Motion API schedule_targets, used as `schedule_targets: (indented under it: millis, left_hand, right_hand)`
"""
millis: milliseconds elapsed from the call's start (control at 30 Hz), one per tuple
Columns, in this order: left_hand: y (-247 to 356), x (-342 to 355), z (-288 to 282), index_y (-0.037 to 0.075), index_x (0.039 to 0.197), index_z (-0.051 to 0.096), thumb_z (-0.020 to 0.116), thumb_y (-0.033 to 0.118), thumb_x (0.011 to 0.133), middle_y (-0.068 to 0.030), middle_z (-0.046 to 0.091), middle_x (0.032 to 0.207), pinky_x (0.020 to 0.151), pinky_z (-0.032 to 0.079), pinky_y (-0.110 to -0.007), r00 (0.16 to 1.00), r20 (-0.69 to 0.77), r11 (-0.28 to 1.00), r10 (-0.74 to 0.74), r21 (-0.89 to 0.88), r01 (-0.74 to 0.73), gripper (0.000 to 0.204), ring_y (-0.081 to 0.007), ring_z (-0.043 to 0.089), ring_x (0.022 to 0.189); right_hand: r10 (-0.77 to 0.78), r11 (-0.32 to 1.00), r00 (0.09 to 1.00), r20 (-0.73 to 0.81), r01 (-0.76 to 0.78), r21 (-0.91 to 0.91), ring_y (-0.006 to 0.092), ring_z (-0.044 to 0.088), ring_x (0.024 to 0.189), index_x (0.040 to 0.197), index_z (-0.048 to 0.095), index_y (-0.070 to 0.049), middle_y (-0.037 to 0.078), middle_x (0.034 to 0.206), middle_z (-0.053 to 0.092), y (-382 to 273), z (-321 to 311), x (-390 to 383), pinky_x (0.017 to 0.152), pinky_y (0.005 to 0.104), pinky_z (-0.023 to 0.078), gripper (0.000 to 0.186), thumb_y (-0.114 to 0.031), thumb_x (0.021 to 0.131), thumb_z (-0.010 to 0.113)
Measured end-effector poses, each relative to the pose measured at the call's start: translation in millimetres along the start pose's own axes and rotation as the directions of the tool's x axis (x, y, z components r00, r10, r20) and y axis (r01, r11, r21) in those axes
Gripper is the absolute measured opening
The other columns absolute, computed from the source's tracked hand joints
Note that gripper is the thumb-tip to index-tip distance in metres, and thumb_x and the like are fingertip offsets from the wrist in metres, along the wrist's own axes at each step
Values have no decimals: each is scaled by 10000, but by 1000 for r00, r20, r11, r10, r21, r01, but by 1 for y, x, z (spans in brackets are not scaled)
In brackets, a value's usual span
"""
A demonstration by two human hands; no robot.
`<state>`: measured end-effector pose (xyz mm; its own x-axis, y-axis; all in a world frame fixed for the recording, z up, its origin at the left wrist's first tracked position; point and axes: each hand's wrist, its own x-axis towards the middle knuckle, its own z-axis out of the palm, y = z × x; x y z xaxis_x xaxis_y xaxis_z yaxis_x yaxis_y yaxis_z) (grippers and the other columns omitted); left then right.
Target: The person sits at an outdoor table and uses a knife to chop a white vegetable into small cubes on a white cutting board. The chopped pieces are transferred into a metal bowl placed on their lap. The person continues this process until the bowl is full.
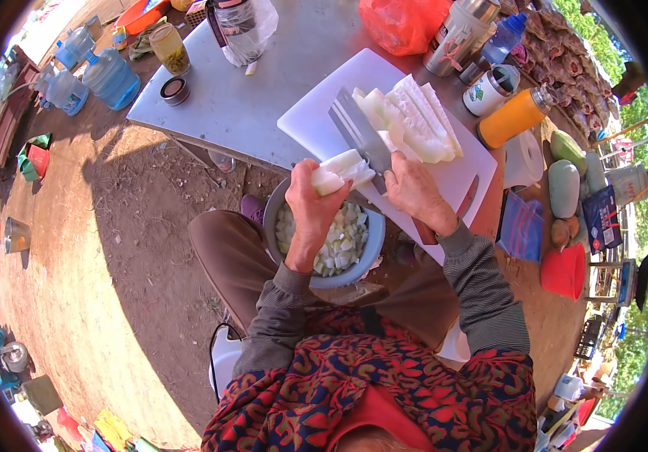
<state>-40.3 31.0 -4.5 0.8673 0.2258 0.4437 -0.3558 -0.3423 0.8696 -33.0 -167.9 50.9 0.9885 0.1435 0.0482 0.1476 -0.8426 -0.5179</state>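
A: Hands?

B: Left hand (312,200) grasps a pale gourd piece (348,166) beside the cutting board (312,113), near the basin's (375,242) far rim. Right hand (419,197) wraps the cleaver (355,124).

A: Expected handling?

B: Piece: probably light, crisp, slippery where cut; may snap if squeezed. Grip its near end, fingertips clear of the blade. Cleaver: likely blade-heavy; hold by the handle.
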Motion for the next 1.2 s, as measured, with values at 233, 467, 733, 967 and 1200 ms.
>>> schedule_targets:
  millis: [233,467,733,967,1200]
  left_hand:
    - [3,4,1,36,988,542,900,147,615,-110,672,813,659,550,-310,999,-17,999,-36,-4,36,529,-176,661,713]
    - [0,4,6,38,976,541,898,148,618,-115,672,809,664,549,-315,999,7,999,-43,8,43,517,-178,663,717]
    - [-3,1,4,37,982,534,903,157,630,-113,674,804,670,552,-311,999,21,999,-30,19,30,524,-172,664,717]
    - [-2,2,4,33,987,536,905,169,648,-106,690,825,672,552,-307,991,-2,986,-135,-99,134,520,-147,660,741]
    - [-5,5,15,24,997,530,906,158,649,-113,691,842,677,552,-300,990,17,984,-141,-106,142,530,-147,662,761]
  right_hand:
    - [30,996,996,-79,-23,92,459,604,641,898,479,29,278,661,588,-4,-17,-16,583,540,470,160,-115,875,547]
    - [-26,983,1000,18,29,-183,484,580,679,984,497,60,287,666,577,-30,-36,-35,608,537,452,186,-89,885,548]
    - [-252,950,965,-79,231,-209,408,599,560,966,479,69,252,654,585,-5,3,-2,523,492,471,170,-71,883,529]
    - [226,916,973,41,-226,332,324,612,478,910,467,72,217,609,591,-14,-22,0,465,434,491,143,-65,883,496]
    - [-86,982,994,-64,74,-177,454,608,667,941,474,27,267,670,596,-22,-33,-31,586,534,469,160,-99,880,550]
